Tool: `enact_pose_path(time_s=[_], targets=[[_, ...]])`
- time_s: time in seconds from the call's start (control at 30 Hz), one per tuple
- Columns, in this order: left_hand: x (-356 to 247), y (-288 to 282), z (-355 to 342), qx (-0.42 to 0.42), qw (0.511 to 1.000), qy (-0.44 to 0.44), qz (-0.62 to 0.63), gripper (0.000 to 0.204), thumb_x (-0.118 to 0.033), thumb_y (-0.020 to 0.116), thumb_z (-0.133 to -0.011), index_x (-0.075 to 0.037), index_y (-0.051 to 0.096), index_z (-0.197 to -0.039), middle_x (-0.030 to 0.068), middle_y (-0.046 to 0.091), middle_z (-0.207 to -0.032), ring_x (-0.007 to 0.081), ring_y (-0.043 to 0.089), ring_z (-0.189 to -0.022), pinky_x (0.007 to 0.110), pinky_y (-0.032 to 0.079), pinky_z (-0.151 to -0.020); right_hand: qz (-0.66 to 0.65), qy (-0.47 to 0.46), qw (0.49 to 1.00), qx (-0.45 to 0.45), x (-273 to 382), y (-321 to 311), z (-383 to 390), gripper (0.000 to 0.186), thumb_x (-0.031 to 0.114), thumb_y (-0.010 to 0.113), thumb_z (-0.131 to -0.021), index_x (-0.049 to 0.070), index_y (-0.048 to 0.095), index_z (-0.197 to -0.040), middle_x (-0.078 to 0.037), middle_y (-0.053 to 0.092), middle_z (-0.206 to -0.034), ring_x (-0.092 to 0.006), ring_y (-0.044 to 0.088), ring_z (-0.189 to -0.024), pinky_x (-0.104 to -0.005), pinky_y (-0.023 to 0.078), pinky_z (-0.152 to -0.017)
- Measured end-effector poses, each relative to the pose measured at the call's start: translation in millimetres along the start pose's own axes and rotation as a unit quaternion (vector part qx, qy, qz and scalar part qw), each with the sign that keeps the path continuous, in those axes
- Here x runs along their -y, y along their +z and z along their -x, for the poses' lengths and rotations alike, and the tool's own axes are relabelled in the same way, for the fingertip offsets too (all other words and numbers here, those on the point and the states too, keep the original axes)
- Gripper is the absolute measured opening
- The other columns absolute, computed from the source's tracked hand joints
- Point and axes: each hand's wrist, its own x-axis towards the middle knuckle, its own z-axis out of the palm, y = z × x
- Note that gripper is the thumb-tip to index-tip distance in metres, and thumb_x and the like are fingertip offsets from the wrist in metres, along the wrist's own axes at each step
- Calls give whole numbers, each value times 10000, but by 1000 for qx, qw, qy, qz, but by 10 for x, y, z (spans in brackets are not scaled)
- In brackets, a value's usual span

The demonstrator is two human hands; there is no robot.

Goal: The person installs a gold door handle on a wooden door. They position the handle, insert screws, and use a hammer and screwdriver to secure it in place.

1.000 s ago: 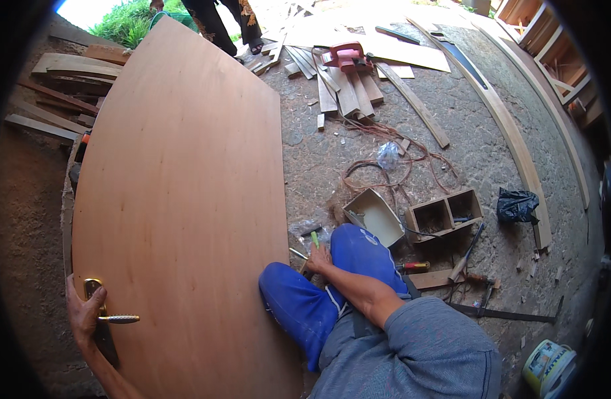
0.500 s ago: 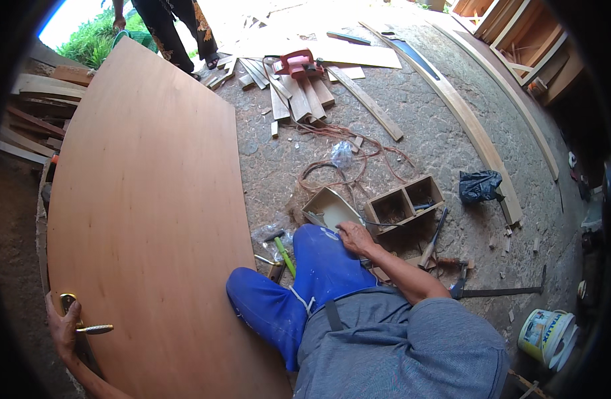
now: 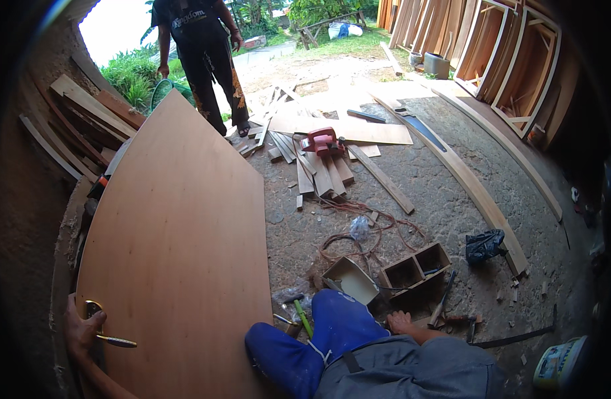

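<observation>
My left hand (image 3: 83, 326) is closed round the left edge of a large plywood door panel (image 3: 172, 219), its thumb over a gold handle plate (image 3: 94, 308) with a lever handle (image 3: 116, 341). My right hand (image 3: 400, 323) is low beside my right knee, fingers curled over something I cannot make out on the floor. Nearby are a green-handled hammer (image 3: 303, 318), an open pale box (image 3: 351, 279), a two-compartment wooden box (image 3: 415, 271) and a chisel-like tool (image 3: 443, 299).
A person (image 3: 206, 66) stands beyond the panel. A red power planer (image 3: 322, 141) sits on loose boards amid cables (image 3: 398, 229). A handsaw (image 3: 422, 126) lies on a long beam (image 3: 485, 193). A bucket (image 3: 559, 362) is at lower right; timber frames (image 3: 525, 73) lean at back right.
My view has tilted up, showing more of the yard and standing person. My right hand has moved from beside the hammer, past the pale box, down to the floor right of my knee.
</observation>
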Motion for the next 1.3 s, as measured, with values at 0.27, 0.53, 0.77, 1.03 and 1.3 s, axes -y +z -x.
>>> enact_pose_path(time_s=[0.27,0.53,0.77,1.03,1.3], targets=[[53,36,14,-13,1000,-8,0,604,-66,829,-684,-5,584,-1233,163,729,-1089,286,717,-1023,406,545,-922,-198,-21,965,174,-524,-732,658,588,528,633,-903,-5,655,-1149,-202,723,-1020,-318,711,-919,-423,524,-775],[-14,14,4,-21,999,-33,-27,636,-149,861,-671,-1,587,-1226,189,731,-1105,318,722,-1031,420,549,-922,-590,129,776,181,-53,-1620,918,295,327,634,-993,115,625,-1198,-56,640,-914,-180,657,-716,-341,542,-617],[-35,-10,9,-20,998,-48,-38,661,-182,875,-665,-11,588,-1235,193,730,-1128,339,716,-1073,430,542,-939,-776,132,520,330,534,-2160,978,241,302,635,-1025,127,622,-1190,-71,654,-885,-211,659,-732,-363,586,-633],[-118,-14,36,-24,996,-65,-55,650,-158,871,-660,-12,586,-1226,174,727,-1120,312,711,-1056,423,545,-930,-717,92,535,437,837,-1942,1010,233,296,634,-1025,93,577,-1124,-87,660,-885,-246,725,-756,-373,645,-616],[71,41,17,-30,998,-55,-28,682,-96,856,-642,0,563,-1250,150,710,-1120,268,695,-1051,410,544,-937,-690,122,583,411,853,-1857,868,229,295,609,-1034,79,581,-1104,-90,687,-943,-226,750,-783,-338,645,-606]])
